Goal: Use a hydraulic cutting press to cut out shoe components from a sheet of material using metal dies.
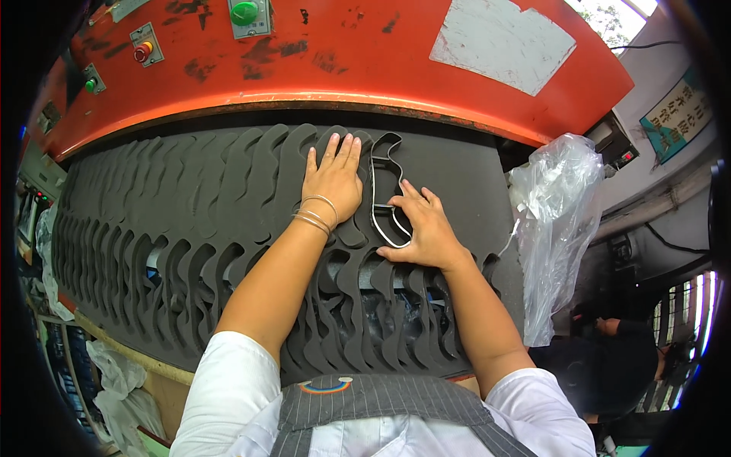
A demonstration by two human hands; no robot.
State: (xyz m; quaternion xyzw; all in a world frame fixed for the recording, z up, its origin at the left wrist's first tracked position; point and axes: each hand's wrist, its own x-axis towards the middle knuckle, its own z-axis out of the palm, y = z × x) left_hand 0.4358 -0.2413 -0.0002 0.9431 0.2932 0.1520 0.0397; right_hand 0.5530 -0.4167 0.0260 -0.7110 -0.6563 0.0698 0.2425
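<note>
A dark grey foam sheet [464, 171] spreads before me, cut through with rows of wavy, sole-shaped outlines. Upright on it stands a sole-shaped metal cutting die [374, 190], a narrow curved band with a pale edge and dark crossbars. My right hand [430, 232] grips the die's right side near its lower end, thumb at the bottom curve and fingers along the band. Just left of the die, my left hand [333, 183] lies flat on the foam with its fingers stretched out, holding nothing. Cut shapes [247, 164] continue to its left.
An orange-red press [343, 72] with push buttons [244, 13] spans the far side, low behind the foam. Clear plastic sheeting [552, 228] hangs at the right edge. Cut-out gaps [228, 259] line the foam's near side. Another person [601, 365] is at the lower right.
</note>
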